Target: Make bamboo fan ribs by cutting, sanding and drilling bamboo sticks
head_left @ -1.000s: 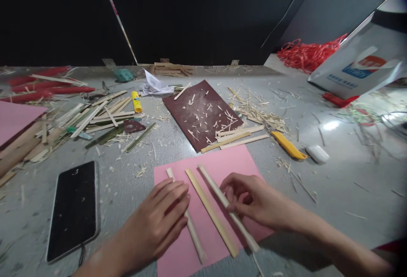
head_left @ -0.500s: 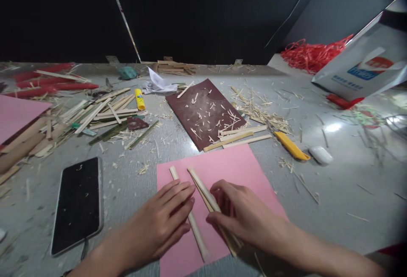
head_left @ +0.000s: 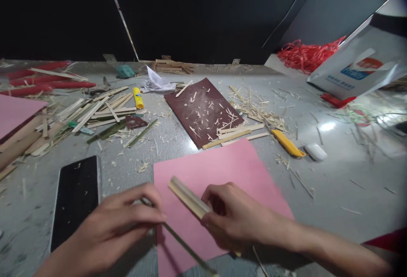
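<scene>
bamboo strips point(head_left: 189, 198), side by side, slant over a pink sheet point(head_left: 251, 175), the right hand point(head_left: 235, 213) clamped on their near part; the left hand point(head_left: 127, 217) pinches a separate green strip point(head_left: 186, 245) over the sheet's left edge. a smartphone point(head_left: 76, 196) lies just left, partly behind the left hand. beyond the sheet, a dark brown board point(head_left: 190, 113) strewn with shavings sits close to its far edge, and a yellow utility knife point(head_left: 288, 143) lies off the far right corner. a dark wall point(head_left: 197, 18) bounds the desk point(head_left: 337, 175) at the back. the widest room is right of the sheet, among scattered slivers point(head_left: 302, 183).
</scene>
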{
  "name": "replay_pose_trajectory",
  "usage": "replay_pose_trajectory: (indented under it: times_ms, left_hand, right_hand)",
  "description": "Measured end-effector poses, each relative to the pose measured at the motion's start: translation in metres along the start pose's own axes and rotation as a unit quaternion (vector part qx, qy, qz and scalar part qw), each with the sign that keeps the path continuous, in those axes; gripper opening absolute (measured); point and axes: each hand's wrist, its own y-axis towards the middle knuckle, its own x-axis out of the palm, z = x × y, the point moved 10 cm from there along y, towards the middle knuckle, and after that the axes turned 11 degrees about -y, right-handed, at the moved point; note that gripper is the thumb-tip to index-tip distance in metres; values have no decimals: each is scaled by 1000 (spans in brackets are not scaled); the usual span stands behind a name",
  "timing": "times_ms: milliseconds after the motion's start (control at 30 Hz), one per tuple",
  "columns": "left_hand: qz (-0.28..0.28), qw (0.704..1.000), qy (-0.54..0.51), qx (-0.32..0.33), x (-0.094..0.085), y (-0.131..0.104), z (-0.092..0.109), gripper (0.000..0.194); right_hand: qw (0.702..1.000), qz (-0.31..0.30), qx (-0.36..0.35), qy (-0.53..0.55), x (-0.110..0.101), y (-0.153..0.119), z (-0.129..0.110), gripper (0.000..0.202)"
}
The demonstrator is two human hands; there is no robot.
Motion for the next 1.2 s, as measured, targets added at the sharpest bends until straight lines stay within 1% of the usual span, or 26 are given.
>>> replay_pose_trajectory:
  times_ms: [33,100,133,200,300,400,467,567,633,700,767,833,933,1033,1100,1200]
  left_hand:
    - [36,998,-55,-15,-11,-2,-3,24]
    - [90,986,-132,-50,-24,-5,-14,25]
    - [116,982,-133,-65,-29,-7,-19,25]
    - [138,981,-109,-85,-31,-8,-27,24]
    - [135,984,-61,-95,-26,-6,-32,20]
    - [126,987,-19,-97,-20,-3,-34,17]
    - [120,988,1,-96,-16,0,-35,17]
    - [115,990,16,-84,-13,3,-33,17]
    - [103,992,19,-75,-9,4,-32,15]
    - [80,994,9,-74,-3,5,-32,14]
    - [35,997,-6,-69,9,6,-29,16]
    - [-21,998,-7,-53,25,7,-23,20]
    - [-96,994,40,-17,49,9,-13,21]
    - [-151,985,87,4,65,11,-11,21]
    - [-166,982,92,-1,68,11,-15,17]
    - [-162,982,95,-10,62,11,-22,14]
  right_hand:
    - [1000,-8,-16,-8,3,1,-7,3]
    - [998,-16,-47,-31,8,2,-19,6]
    - [997,-17,-61,-40,11,3,-23,8]
    - [995,-16,-80,-50,14,5,-29,10]
    - [995,-14,-91,-40,17,9,-30,8]
    - [997,-19,-77,-8,16,10,-24,6]
    - [999,-12,-45,16,12,7,-12,12]
    - [997,-5,8,78,5,0,15,22]
    - [989,-9,24,143,2,-6,32,22]
    - [980,-12,29,196,-3,-13,48,19]
    - [974,-10,29,225,-9,-18,61,20]
    - [970,-7,31,241,-15,-22,70,27]
    - [964,1,30,264,-20,-22,78,35]
    - [965,27,10,260,-26,-19,78,33]
    - [967,27,0,255,-25,-16,77,31]
    - [966,11,-6,257,-20,-14,78,31]
